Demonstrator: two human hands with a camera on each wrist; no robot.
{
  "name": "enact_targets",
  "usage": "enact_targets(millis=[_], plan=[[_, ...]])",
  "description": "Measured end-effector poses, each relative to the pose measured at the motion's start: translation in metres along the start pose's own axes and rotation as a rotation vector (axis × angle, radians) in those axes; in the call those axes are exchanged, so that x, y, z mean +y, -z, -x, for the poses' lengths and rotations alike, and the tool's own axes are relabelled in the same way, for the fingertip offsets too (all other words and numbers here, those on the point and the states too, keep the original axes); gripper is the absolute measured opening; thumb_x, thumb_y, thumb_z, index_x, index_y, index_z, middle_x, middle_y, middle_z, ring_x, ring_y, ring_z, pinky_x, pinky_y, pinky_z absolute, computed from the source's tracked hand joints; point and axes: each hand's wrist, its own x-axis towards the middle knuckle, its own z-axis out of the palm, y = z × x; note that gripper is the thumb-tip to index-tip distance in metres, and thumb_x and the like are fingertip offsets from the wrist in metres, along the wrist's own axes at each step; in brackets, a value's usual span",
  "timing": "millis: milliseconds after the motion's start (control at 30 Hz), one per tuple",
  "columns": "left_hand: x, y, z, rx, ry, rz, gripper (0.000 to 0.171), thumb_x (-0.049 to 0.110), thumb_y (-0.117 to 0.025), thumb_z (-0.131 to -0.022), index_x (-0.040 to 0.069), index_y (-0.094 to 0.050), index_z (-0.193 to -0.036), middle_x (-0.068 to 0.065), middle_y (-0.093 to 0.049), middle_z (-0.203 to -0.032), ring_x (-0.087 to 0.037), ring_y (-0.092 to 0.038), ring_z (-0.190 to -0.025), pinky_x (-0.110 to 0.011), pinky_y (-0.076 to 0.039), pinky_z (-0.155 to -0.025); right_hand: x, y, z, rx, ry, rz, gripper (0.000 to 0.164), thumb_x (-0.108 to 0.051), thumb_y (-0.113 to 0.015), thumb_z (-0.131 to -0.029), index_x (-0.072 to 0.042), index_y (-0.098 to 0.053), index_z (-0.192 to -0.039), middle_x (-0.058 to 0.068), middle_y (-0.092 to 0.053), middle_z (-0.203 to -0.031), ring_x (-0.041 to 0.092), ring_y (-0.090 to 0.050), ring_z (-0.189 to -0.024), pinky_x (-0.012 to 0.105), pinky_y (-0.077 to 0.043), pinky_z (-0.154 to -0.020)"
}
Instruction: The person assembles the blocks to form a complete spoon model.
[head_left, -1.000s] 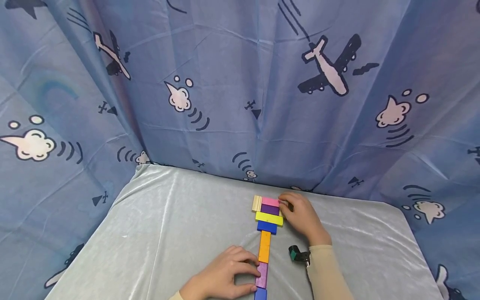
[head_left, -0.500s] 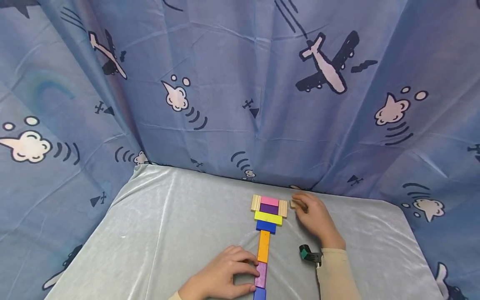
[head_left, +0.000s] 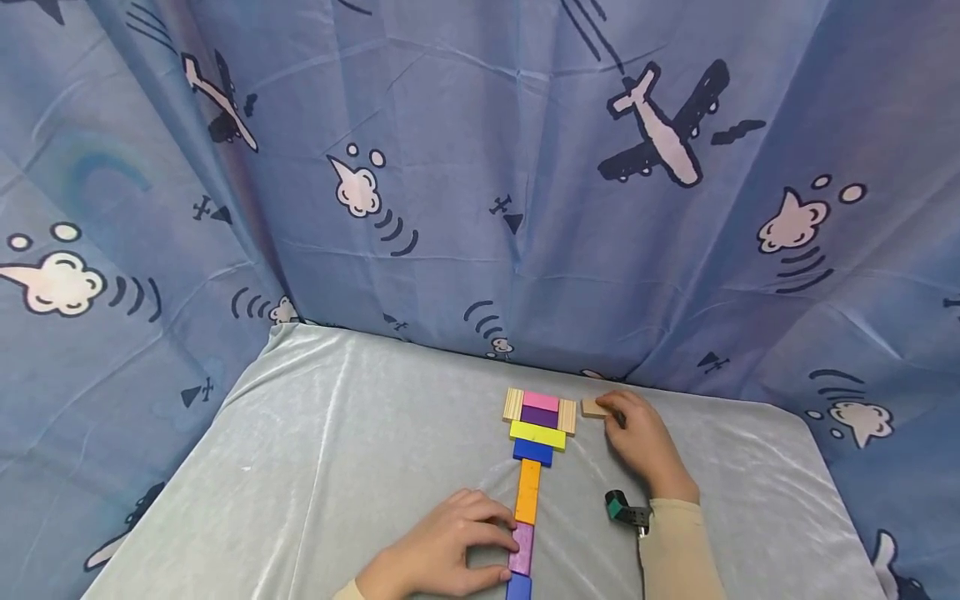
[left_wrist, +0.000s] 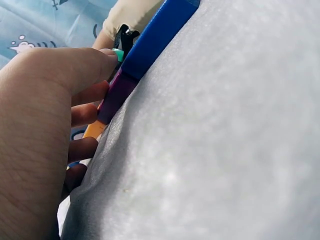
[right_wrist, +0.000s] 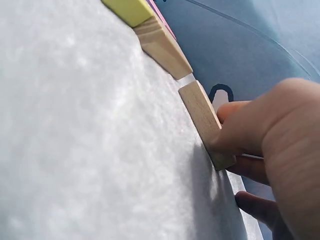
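Observation:
In the head view my right hand pinches a plain wooden block between thumb and fingers, a small gap to the right of the built blocks. The right wrist view shows this wooden block lying low over the cloth, its end facing an upright plain block. My left hand touches the left side of a light purple block with its fingertips, the thumb beside the lower blue block. Above these lie orange, blue and yellow blocks.
Pink and dark purple blocks sit between two plain wooden blocks at the far end of the row. A grey cloth covers the table, and a blue printed curtain hangs behind. A black wrist device is on my right arm.
My right hand has moved right, away from the pink block, uncovering the plain block beside it. More of the pinched wooden block now shows. The left hand stays in place.

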Motion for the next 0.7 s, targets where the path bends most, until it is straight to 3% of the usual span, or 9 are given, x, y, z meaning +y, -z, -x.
enact_targets(millis=[700], plan=[[0.000, 0.000, -0.002, -0.003, -0.006, 0.006, 0.025, 0.049, -0.072, -0.105, 0.031, -0.081, -0.118, 0.017, -0.067, -0.135, 0.000, -0.056, -0.127, -0.028, -0.045, -0.111, -0.013, 0.000, -0.004, 0.031, 0.004, 0.035, 0.025, -0.010, -0.071, -0.106, -0.001, -0.077, -0.129, 0.018, -0.070, -0.133, 0.042, -0.064, -0.126, 0.062, -0.048, -0.108]])
